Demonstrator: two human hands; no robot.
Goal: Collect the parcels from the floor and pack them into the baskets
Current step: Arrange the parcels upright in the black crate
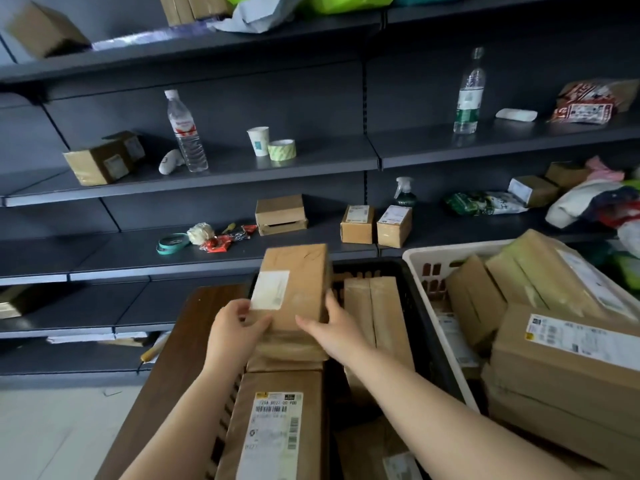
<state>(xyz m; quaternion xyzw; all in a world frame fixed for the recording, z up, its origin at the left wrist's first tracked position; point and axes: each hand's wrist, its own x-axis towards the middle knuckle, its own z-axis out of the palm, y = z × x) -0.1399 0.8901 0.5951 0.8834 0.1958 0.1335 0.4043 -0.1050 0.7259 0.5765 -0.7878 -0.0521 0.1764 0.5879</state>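
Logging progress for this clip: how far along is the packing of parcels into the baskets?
Well along. The white basket is piled above its rim with cardboard parcels, and the black basket already holds several. In hand: the left hand and right hand grip a brown labelled parcel over the black basket, not yet set down. The visible strip of floor shows no parcels; the rest is out of view.
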